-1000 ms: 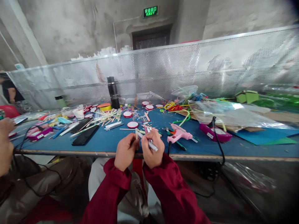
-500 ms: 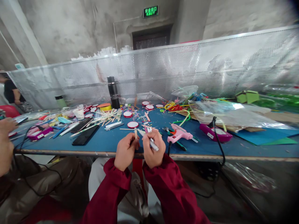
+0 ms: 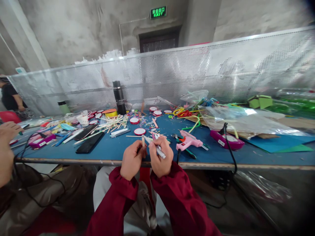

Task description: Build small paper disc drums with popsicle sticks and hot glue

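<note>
Over the table's front edge, my left hand (image 3: pixel 133 159) pinches a short wooden craft stick (image 3: pixel 143 141) upright between thumb and fingers. Just to its right, my right hand (image 3: pixel 161 156) is closed on a white marker pen (image 3: pixel 160 152), its tip end pointing left toward the stick. Whether the tip touches the stick I cannot tell. A red-rimmed white disc (image 3: pixel 139 131) lies on the blue table (image 3: pixel 115 152) just beyond my hands. Close to my right hand rests a pink hot glue gun (image 3: pixel 189 140), with pliers (image 3: pixel 176 136) beside it.
Two dark phones (image 3: pixel 90 142), a capped marker (image 3: pixel 119 132) and loose craft sticks (image 3: pixel 118 122) lie left. A black bottle (image 3: pixel 119 97) stands behind. Purple tape-like devices (image 3: pixel 226 140), clear plastic bags (image 3: pixel 248 119) and coloured paper are right. Another person's hand (image 3: pixel 8 137) is at far left.
My right hand and the marker have shifted very slightly left, while my left hand keeps its place. The other person's hand at far left has moved a little.
</note>
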Motion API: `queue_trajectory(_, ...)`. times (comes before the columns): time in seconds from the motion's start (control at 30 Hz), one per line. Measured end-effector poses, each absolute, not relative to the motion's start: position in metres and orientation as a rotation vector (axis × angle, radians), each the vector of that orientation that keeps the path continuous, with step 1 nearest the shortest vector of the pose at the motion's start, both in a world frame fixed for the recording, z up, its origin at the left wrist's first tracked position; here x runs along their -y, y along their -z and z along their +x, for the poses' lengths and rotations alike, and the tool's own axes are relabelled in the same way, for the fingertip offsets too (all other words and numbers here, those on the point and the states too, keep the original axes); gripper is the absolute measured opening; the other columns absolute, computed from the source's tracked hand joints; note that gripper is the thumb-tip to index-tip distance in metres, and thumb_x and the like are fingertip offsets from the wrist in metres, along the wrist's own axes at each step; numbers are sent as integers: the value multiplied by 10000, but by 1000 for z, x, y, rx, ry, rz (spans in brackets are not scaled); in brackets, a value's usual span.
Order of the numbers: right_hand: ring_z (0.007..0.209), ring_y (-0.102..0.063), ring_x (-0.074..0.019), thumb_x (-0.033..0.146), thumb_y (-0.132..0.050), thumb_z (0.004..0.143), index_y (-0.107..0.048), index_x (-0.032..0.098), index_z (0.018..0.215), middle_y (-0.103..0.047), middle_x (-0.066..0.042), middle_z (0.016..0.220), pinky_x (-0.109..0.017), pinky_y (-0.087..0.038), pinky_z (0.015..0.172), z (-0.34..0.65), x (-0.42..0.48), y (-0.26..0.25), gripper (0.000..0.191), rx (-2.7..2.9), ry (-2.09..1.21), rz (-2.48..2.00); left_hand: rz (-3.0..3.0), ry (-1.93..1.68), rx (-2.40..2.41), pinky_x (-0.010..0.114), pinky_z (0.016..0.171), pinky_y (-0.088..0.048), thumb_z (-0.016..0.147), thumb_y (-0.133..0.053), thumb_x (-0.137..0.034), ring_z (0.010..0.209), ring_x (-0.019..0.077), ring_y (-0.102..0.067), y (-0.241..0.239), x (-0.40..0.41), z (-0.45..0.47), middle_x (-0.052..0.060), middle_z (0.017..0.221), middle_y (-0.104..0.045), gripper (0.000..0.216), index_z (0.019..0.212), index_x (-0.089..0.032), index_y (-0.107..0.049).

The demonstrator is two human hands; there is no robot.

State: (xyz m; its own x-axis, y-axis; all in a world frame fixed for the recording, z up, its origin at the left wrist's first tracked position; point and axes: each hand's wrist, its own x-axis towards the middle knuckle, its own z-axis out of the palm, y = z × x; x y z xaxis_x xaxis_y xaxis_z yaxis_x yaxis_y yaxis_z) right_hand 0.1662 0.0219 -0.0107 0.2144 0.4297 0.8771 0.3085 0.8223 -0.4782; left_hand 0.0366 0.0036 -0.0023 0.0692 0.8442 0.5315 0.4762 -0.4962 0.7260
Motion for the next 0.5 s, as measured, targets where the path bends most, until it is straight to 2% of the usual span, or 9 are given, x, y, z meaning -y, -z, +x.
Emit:
queue_trajectory(0.13,718,-539,-172,179,-559,910,-530,230,783,-576,15,709,-368,-456,795,166,-22,10,140,1392,-111,-626,1990,-1395,-1317,250,641,-379,969,-496,-308,658,144,-528,2,-4,37,-20,698,-587,194,833,-203,-584)
queue_trajectory(0.33,775,-570,-191,190,-557,923,-541,236,777,-579,8,709,-385,-472,833,166,-22,12,154,1369,-96,-624,1986,-1393,-1314,251,639,-384,964,-502,-301,656,144,-536,2,-4,36,-20,699,-595,184,831,-206,-588)
queue_trajectory(0.43,816,-606,-197,212,-565,938,-598,238,878,-627,-10,785,-380,-493,832,166,-23,15,73,1310,-119,-625,1959,-1398,-1298,253,640,-392,971,-503,-320,649,143,-546,2,-4,37,-19,689,-600,218,798,-206,-571)
queue_trajectory(0.5,801,-632,-189,231,-549,963,-632,243,1006,-670,-20,857,-378,-506,832,166,-25,17,94,1326,-166,-634,1926,-1406,-1292,256,637,-398,976,-500,-330,647,146,-558,2,-5,37,-17,687,-609,225,800,-208,-567)
